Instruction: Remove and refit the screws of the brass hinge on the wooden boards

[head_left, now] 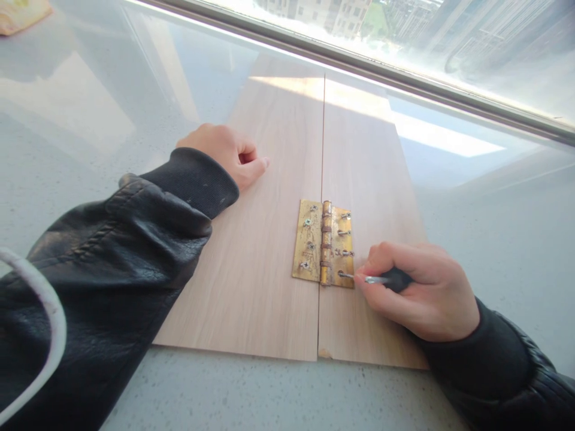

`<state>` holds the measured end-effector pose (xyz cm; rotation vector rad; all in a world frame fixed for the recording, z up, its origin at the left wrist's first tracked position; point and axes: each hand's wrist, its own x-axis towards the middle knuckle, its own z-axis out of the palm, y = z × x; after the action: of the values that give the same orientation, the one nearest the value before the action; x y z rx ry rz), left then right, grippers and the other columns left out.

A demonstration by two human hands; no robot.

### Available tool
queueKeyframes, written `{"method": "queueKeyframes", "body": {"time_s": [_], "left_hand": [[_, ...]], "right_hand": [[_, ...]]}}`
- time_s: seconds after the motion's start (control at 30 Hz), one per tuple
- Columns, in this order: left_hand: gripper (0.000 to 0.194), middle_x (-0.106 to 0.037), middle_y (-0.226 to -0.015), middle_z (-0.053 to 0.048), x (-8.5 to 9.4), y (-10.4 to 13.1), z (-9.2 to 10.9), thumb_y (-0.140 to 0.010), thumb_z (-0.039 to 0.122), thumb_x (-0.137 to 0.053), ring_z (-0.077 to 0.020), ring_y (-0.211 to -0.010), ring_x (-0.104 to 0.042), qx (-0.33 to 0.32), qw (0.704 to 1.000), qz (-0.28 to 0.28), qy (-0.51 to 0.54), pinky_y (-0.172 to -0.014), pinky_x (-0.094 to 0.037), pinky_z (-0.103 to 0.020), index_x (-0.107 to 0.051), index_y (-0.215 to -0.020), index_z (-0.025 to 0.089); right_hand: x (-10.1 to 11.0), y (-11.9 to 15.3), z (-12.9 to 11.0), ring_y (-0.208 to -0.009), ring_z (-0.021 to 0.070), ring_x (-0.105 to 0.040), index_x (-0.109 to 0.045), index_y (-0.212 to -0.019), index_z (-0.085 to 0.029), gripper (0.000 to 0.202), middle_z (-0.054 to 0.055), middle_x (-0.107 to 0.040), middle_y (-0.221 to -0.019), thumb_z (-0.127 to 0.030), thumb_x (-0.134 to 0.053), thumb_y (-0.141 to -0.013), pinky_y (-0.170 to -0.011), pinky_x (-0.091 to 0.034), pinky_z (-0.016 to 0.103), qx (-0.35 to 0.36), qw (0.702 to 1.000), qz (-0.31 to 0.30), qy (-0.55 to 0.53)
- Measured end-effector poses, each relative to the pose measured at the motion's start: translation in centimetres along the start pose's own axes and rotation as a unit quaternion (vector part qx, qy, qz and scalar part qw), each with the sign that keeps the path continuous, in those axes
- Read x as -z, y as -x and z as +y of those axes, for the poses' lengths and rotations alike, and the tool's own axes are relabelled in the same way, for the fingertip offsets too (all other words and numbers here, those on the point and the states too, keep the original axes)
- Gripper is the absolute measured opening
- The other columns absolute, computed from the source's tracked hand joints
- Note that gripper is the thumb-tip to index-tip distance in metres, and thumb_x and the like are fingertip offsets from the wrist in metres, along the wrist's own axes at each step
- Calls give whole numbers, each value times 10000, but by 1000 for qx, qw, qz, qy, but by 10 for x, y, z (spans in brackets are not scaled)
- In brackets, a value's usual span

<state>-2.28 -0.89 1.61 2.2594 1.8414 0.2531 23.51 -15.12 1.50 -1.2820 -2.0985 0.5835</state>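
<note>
Two pale wooden boards, a left board [242, 287] and a right board [368, 167], lie side by side with a narrow seam between them. A worn brass hinge [326, 242] spans that seam. Several screws stand in its leaves; those on the right leaf stick up and lean. My right hand [417, 290] grips a screwdriver [395, 279] with a dark handle, its fingertips close to the lowest screw [345, 274] on the right leaf. Whether the tip meets the screw head is hard to see. My left hand [229, 152] rests closed on the left board.
Beneath the boards is a speckled light countertop [233, 389]. A window frame [359, 57] runs along the far side. A white cable [51, 335] curves at the lower left, and part of a tan object [22, 15] shows at the upper left.
</note>
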Motion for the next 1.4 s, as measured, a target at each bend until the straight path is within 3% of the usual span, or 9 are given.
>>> {"method": "queueKeyframes", "body": {"time_s": [0.17,0.37,0.57,0.8,1.13,1.4], "left_hand": [[556,-719,-895,-68,1,3,8,-836,621,-415,-245,-835,-579,5,1000,-9,-17,-724,-371,-375,-753,-926,188],[544,-700,-887,-94,4,3,9,-820,610,-419,-268,-823,-599,5,1000,-14,-18,-704,-375,-396,-754,-901,190],[521,-684,-815,-78,2,1,6,-802,613,-446,-257,-802,-607,6,1000,-9,-11,-710,-388,-382,-764,-882,207],[526,-693,-871,-69,3,5,12,-871,554,-417,-184,-730,-491,4,1000,6,-26,-669,-345,-361,-770,-914,166],[533,-701,-890,-67,7,7,8,-894,568,-416,-201,-786,-547,-22,1000,-16,-14,-677,-349,-347,-754,-946,160],[493,-611,-779,-59,5,6,7,-879,569,-449,-204,-730,-500,-25,1000,-11,-1,-670,-352,-379,-747,-892,176]], "right_hand": [[-1,1,1,-445,77,-553,-657,-719,-190,148,-7,-672,-580,-210,-700,-859,-428,-428,190,-19,999,26,28],[-2,0,0,-523,72,-631,-699,-783,-171,87,2,-721,-663,-188,-724,-864,-498,-490,156,28,999,11,-22],[0,-1,2,-519,50,-612,-710,-794,-167,82,-17,-692,-646,-181,-694,-874,-499,-483,140,59,996,-41,-61],[-2,1,2,-540,71,-632,-678,-775,-175,100,-13,-716,-673,-187,-762,-828,-509,-492,154,2,999,40,12],[2,-2,0,-583,27,-632,-684,-827,-180,54,-41,-710,-703,-151,-703,-869,-576,-497,102,61,998,-17,-12],[-4,-2,-3,-492,44,-526,-627,-726,-173,172,-36,-634,-602,-213,-735,-854,-473,-431,161,39,999,13,33]]}}
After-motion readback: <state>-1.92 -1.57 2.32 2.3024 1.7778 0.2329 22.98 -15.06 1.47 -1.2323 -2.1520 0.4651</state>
